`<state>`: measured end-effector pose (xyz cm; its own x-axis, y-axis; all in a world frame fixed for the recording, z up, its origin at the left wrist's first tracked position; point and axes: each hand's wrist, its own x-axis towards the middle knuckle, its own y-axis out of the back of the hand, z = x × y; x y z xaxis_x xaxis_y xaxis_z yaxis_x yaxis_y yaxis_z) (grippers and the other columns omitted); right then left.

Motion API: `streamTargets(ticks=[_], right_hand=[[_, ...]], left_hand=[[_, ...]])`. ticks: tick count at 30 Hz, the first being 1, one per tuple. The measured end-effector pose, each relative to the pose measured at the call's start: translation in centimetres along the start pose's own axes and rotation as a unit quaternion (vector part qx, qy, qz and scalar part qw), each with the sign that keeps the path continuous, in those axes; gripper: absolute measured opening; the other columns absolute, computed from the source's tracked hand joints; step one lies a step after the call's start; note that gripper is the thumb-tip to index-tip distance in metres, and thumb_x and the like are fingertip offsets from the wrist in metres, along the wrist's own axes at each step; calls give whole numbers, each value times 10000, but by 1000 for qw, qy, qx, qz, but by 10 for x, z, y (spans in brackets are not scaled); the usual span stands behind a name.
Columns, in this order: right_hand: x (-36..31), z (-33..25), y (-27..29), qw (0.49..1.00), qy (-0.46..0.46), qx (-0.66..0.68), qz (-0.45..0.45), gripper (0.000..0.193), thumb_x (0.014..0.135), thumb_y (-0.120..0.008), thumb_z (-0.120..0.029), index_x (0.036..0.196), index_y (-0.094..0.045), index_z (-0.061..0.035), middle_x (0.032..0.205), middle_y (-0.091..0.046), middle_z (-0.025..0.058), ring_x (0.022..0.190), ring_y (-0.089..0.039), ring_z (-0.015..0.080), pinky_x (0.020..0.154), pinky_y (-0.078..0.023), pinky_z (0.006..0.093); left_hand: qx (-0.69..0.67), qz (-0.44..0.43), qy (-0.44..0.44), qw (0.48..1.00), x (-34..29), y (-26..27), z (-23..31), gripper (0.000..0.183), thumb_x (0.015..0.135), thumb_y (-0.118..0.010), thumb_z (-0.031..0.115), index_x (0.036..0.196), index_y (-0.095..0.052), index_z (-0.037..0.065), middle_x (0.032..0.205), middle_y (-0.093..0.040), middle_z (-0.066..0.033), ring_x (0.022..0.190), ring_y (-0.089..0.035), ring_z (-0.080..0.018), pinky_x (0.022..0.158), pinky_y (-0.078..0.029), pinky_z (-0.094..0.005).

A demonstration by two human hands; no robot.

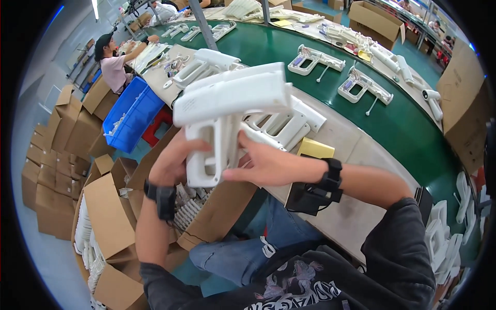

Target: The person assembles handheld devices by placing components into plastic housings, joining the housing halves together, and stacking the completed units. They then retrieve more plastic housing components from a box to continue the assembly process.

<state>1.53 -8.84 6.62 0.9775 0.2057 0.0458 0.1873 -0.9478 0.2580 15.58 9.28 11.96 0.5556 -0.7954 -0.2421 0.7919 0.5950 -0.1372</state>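
Observation:
Between both hands, above an open carton, is a white plastic gun-shaped housing point(232, 95) with a wide barrel and a looped handle. My left hand point(173, 157) is closed around the left side of the handle, its fingers reaching into the opening. From the right, my right hand point(266, 160) grips the handle, thumb near its lower end; some fingers are hidden behind it. More white housing shells point(281, 124) lie on the bench just beyond my right hand. Another white housing point(206, 64) lies farther back. Both wrists carry black strapped devices.
A green conveyor belt point(382, 121) curves past the bench point(356, 144), carrying housing halves with wiring point(315, 61). An open carton of white parts point(222, 217) stands below my hands. A blue bin point(126, 113) stands left, near a seated co-worker point(112, 67). A yellow box point(316, 148) lies on the bench.

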Motion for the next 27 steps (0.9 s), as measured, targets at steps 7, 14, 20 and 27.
streamTargets(ticks=[7,14,20,27], right_hand=[[-16,29,90,959,-64,260,94,582,1024,-575,-375,1407,-463,48,1350,-574,130,1151,-611,197,1023,-472,328],[4,70,88,851,-102,490,158,406,1039,-555,-283,1317,-526,12,1289,-578,133,1190,-579,241,1071,-451,372],[15,72,93,842,-107,510,138,379,1031,-563,-209,1308,-515,45,1250,-584,138,1183,-581,243,1057,-462,373],[17,88,117,973,-199,101,60,459,994,-582,-154,1382,-492,74,1202,-618,106,943,-634,155,828,-516,292]], left_hand=[[138,-77,-8,987,124,-23,7,800,723,-703,-25,1457,-387,19,1251,-592,-112,1145,-607,-220,971,-511,-334],[247,-114,21,962,181,-31,1,820,691,-789,100,1410,-424,-51,1206,-621,-162,1045,-638,-218,868,-536,-309],[411,-50,47,909,201,-33,11,755,694,-792,282,1301,-539,-90,1137,-665,-189,953,-668,-231,825,-533,-311],[513,-23,-10,858,225,-13,-5,780,653,-797,281,1226,-514,-166,1062,-684,-240,939,-678,-289,838,-534,-339]])
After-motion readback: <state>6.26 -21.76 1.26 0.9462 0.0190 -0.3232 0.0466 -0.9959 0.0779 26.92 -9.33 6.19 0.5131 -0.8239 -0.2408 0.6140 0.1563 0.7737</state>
